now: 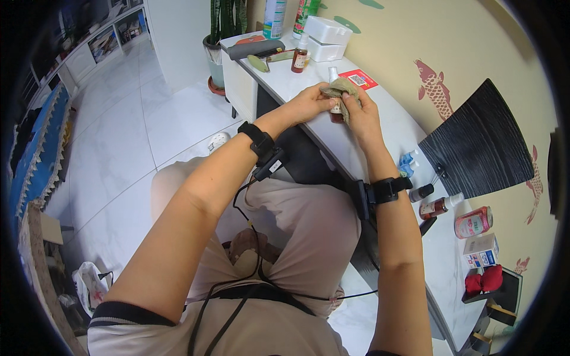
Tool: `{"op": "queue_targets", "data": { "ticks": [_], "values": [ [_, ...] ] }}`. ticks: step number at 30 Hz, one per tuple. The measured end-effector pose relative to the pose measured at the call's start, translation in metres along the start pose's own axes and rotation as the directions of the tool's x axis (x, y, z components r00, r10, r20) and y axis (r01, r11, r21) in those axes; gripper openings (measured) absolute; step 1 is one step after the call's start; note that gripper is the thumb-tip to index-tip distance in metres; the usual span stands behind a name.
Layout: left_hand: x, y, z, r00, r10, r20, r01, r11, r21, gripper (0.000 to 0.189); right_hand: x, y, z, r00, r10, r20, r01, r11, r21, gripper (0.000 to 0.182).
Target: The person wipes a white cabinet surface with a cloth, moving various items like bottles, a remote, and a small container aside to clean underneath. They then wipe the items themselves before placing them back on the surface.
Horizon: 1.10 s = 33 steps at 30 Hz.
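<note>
Above the white marbled table [307, 98] I hold an amber spray bottle [336, 117] with a white cap and a paper label. My left hand [311, 103] grips it from the left side. A greenish-brown cloth [341, 87] is wrapped part of the way around the bottle, pinched in my right hand [363, 111]. The cloth covers much of the bottle's upper part, below the cap. Whether the bottle's base touches the table, I cannot tell. Just behind it lies a red card [359, 79] with a printed code.
Near the far end stand another amber spray bottle [299, 58], white foam boxes [327, 42] and a grey roll [256, 50]. To my right are a third amber bottle [433, 208], a dark small bottle [421, 192], a pink can [473, 222] and a black board [483, 142]. Cables hang from my wristbands.
</note>
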State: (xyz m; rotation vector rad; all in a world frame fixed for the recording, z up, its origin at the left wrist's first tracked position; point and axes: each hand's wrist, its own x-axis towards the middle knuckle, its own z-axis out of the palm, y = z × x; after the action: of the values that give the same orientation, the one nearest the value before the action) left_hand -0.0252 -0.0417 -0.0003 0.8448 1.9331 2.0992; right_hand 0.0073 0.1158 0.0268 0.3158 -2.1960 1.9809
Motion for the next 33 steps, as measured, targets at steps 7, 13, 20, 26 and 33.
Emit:
{"op": "queue_targets", "data": {
  "ticks": [7,13,20,26,33],
  "values": [
    [-0.003,0.003,0.003,0.998,0.066,-0.018,-0.064,0.993,0.101,0.034,-0.004,0.024,-0.024,0.996,-0.092,0.003,0.087,0.930,-0.357,0.029],
    [-0.003,0.006,0.003,0.999,0.023,-0.029,-0.022,0.999,0.034,0.034,-0.011,-0.009,-0.025,0.977,0.151,-0.152,-0.090,0.933,0.347,0.026],
    [-0.004,0.010,0.001,0.999,-0.023,-0.023,0.023,1.000,-0.007,0.039,-0.009,-0.006,-0.032,0.967,0.184,-0.175,-0.093,0.898,0.430,0.032],
    [-0.008,0.019,0.005,0.998,-0.055,-0.029,0.054,0.998,-0.035,0.042,-0.010,-0.005,-0.030,0.967,0.193,-0.166,-0.107,0.900,0.423,0.033],
    [-0.010,0.023,0.008,0.999,-0.046,-0.020,0.045,0.999,-0.031,0.039,-0.013,-0.007,-0.028,0.970,0.179,-0.162,-0.098,0.907,0.411,0.033]
  ]
}}
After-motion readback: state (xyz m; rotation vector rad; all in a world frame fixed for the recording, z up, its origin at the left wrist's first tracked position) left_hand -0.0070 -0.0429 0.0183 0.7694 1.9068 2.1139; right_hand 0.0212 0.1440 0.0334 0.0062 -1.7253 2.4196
